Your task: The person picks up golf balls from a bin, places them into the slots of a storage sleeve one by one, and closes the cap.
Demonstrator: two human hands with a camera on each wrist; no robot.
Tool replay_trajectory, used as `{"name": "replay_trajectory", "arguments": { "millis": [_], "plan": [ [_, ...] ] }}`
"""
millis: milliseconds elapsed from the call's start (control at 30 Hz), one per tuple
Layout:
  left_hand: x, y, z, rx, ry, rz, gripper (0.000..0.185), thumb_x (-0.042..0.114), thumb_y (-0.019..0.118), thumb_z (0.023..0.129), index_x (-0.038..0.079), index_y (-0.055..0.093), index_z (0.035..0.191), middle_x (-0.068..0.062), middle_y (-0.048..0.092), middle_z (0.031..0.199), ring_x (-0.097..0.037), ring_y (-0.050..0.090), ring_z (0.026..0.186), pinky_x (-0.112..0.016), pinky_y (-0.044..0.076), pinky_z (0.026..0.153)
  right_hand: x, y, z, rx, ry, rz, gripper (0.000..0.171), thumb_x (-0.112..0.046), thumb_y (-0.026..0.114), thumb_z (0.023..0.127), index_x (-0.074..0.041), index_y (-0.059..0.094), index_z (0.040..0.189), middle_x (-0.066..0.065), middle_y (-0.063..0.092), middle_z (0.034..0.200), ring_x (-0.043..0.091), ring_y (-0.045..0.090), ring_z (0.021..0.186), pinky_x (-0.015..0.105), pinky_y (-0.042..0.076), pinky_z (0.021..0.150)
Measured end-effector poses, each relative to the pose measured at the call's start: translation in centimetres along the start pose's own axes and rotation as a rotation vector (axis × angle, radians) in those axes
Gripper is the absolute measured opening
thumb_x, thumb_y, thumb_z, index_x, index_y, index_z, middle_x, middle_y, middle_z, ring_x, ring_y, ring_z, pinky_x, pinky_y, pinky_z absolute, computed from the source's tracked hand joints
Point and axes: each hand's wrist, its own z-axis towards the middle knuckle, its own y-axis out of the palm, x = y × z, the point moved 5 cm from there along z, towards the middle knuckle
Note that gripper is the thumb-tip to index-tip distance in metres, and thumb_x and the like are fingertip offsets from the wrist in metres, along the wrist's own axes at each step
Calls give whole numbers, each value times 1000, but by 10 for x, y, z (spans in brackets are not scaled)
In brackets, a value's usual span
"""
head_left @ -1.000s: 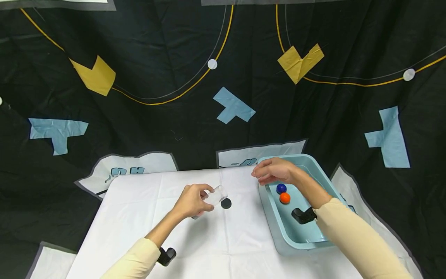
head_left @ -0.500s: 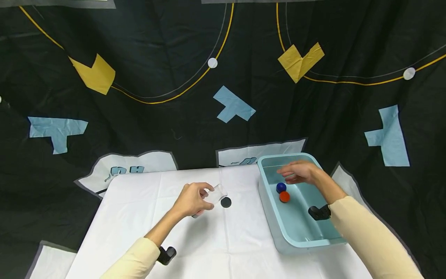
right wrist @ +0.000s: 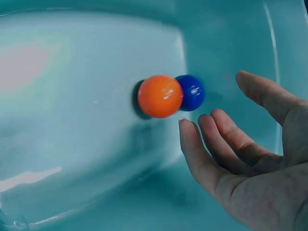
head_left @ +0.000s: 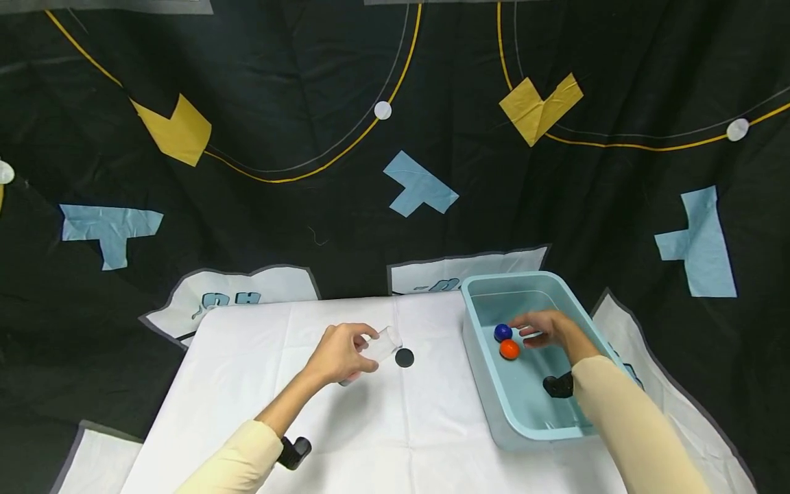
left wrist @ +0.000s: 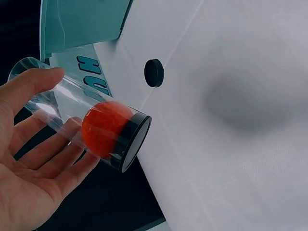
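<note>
Two balls, one blue (head_left: 503, 332) and one orange (head_left: 509, 349), lie touching in the teal tub (head_left: 494, 405) in the head view, with the right hand (head_left: 549, 329) just beside them, while the left hand (head_left: 339, 355) grips a clear tube (head_left: 379, 345) over the white cloth (head_left: 395, 425) near a black cap (head_left: 404, 357). Left wrist view: fingers wrap the tilted tube (left wrist: 77, 115), a red-orange ball (left wrist: 106, 127) resting against its black end, so keeping that end low seems wise. Right wrist view: the hand (right wrist: 250, 163) is open, fingers spread, empty, near the orange ball (right wrist: 160, 96) and blue ball (right wrist: 191, 92); pinching one cleanly without nudging its neighbour looks best.

right hand (right wrist: 250, 159): fingers loosely spread, holding nothing | orange ball (right wrist: 160, 96) touching blue ball (right wrist: 191, 92), just beyond fingertips | teal tub (right wrist: 72, 144) floor
</note>
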Motion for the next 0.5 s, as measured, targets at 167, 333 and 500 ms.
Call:
{"name": "replay_trajectory", "arguments": {
  "millis": [167, 333, 500],
  "plan": [
    [0, -1, 2, 11, -20, -3, 41, 13, 91, 65, 17, 77, 104, -5, 76, 88, -13, 69, 75, -31, 55, 72, 18, 0, 14, 21, 38, 60, 60, -23, 59, 101, 11, 39, 146, 35, 41, 148, 29, 62, 103, 34, 55, 97],
    [2, -2, 3, 14, -22, 4, 41, 14, 91, 66, 18, 77, 104, -3, 75, 88, -12, 68, 76, -31, 55, 74, 33, 3, 25, 50, 74, 116, 55, -19, 60, 101, 10, 43, 144, 34, 45, 143, 28, 62, 97, 33, 55, 96],
    [4, 1, 3, 10, -18, -1, 42, 14, 91, 66, 18, 77, 105, -4, 76, 89, -15, 70, 81, -34, 56, 76, 43, 7, 32, 95, 103, 166, 50, -16, 64, 98, 9, 48, 138, 29, 58, 124, 27, 66, 87, 34, 58, 90]
  ]
}}
